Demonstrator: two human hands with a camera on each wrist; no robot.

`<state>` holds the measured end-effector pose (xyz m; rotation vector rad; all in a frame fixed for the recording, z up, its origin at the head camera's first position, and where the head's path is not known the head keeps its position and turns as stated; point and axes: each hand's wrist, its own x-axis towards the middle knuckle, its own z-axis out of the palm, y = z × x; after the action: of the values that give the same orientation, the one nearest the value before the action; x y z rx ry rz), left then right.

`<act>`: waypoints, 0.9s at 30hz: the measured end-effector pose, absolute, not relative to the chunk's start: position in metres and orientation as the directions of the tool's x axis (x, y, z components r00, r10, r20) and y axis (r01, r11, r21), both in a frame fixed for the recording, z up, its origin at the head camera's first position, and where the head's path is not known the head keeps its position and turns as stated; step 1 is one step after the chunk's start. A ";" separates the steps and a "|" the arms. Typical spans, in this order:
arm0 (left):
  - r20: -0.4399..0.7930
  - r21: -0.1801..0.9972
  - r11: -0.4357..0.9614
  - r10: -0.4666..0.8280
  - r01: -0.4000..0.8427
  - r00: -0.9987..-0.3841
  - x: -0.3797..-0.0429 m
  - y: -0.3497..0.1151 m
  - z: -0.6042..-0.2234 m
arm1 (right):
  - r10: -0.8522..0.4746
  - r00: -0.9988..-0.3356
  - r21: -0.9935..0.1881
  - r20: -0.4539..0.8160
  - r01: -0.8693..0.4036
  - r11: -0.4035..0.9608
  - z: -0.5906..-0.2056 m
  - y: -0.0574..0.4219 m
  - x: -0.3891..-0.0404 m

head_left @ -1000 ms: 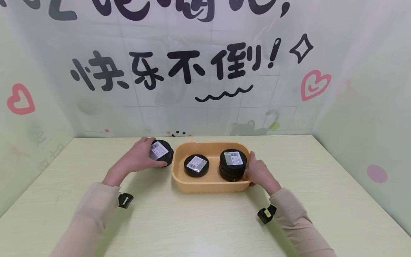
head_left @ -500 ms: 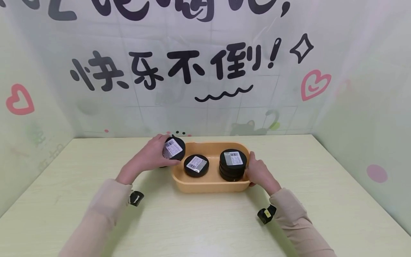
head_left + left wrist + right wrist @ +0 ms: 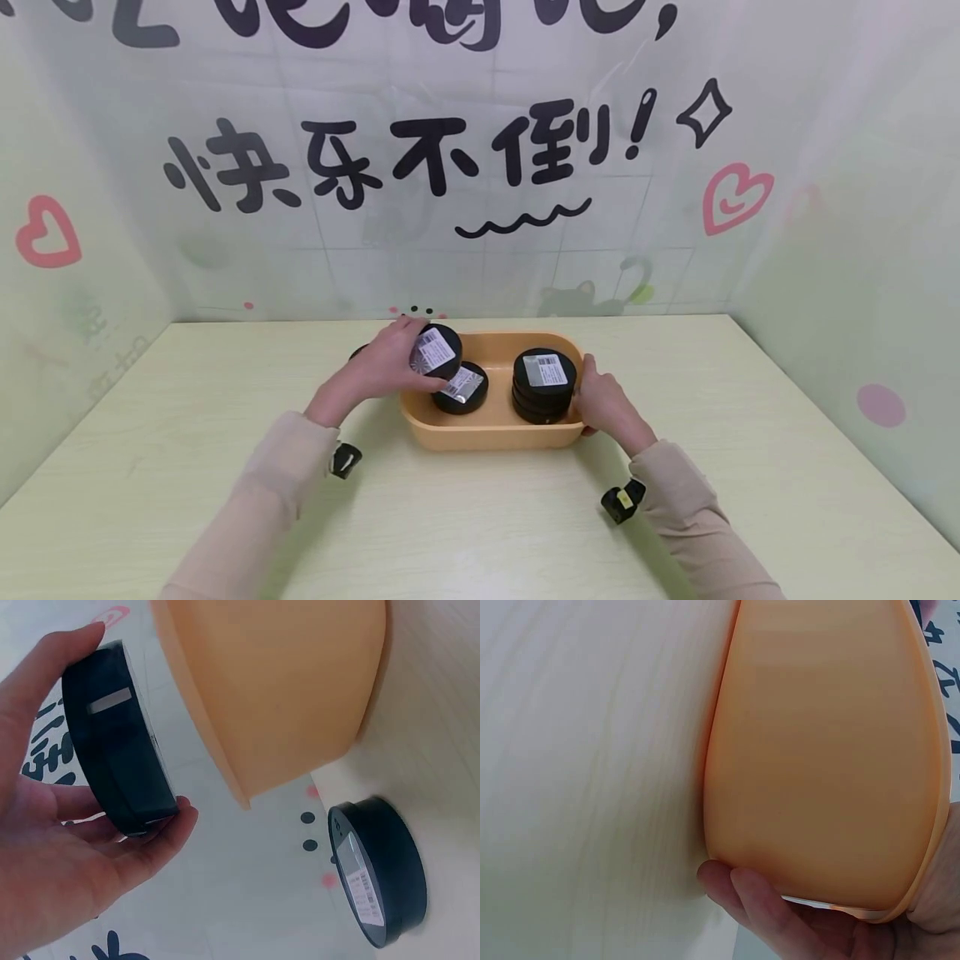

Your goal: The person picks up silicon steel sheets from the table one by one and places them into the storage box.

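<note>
My left hand (image 3: 386,358) grips a flat round black container (image 3: 437,350) with a white barcode label, tilted over the left part of an orange plastic bin (image 3: 495,438). In the left wrist view, thumb and fingers pinch the container (image 3: 120,742) by its edge, beside the bin's wall (image 3: 285,690). Below it in the head view, another labelled black container (image 3: 463,392) lies in the bin, partly covered. A stack of similar containers (image 3: 543,385) stands at the bin's right end. There my right hand (image 3: 606,402) holds the bin's end wall, its fingers curled round the outside.
One more black round container (image 3: 379,870) sits on the table left of the bin, mostly hidden behind my left hand in the head view. The pale wooden table (image 3: 480,525) meets a printed cloth backdrop (image 3: 420,275) just behind the bin.
My left hand has carried the black container rightward from the table on the left to over the bin, uncovering part of another behind it. The right hand and bin stay put.
</note>
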<state>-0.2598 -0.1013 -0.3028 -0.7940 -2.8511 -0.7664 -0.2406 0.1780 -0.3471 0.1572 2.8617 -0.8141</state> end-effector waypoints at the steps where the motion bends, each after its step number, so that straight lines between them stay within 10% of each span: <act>1: 0.203 0.442 0.742 0.463 0.503 -0.863 -0.260 -0.100 -0.303 | 0.058 -0.981 -0.512 -0.187 0.148 0.846 -0.347 0.178 -0.241; 27: 0.071 0.415 0.771 0.501 0.482 -0.863 -0.266 -0.076 -0.322 | 0.011 -0.994 -0.521 -0.106 0.065 0.851 -0.347 0.179 -0.237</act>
<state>-0.2660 -0.0761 -0.3218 -0.8324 -2.9981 -0.6835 -0.2367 0.1789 -0.3475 0.0606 2.9263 -0.8293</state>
